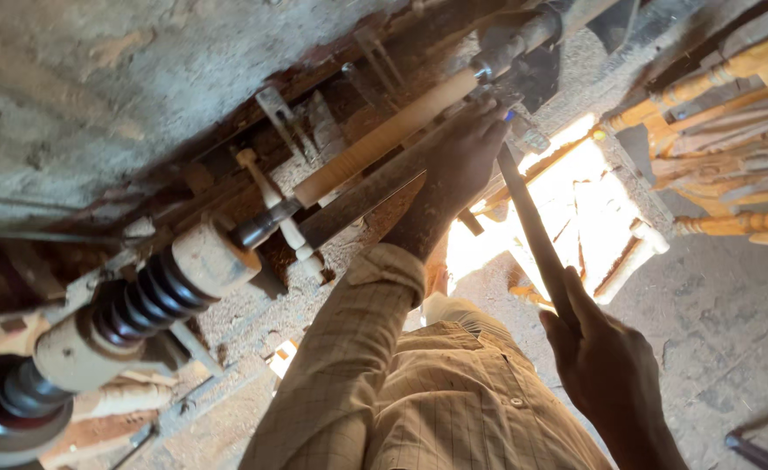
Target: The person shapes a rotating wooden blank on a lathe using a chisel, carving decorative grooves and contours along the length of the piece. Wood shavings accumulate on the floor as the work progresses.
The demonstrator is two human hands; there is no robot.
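Observation:
A pale wooden spindle (pixel 384 135) is mounted lengthwise on a lathe, running from lower left to upper right. My left hand (pixel 467 148) rests on the dark tool rest bar (pixel 358 196) beside the spindle's far end and holds down the tip of a long dark chisel (pixel 532 231). My right hand (pixel 606 361), at the lower right, grips the chisel's near end. My checked tan sleeve (pixel 349 348) runs up the middle of the view.
The lathe's stepped pulley and wooden headstock (pixel 140 305) sit at the lower left. A small turned piece (pixel 279 213) and metal tools lie behind the spindle. Several turned wooden legs (pixel 732 130) are stacked at the upper right. Sawdust covers the floor (pixel 715 313).

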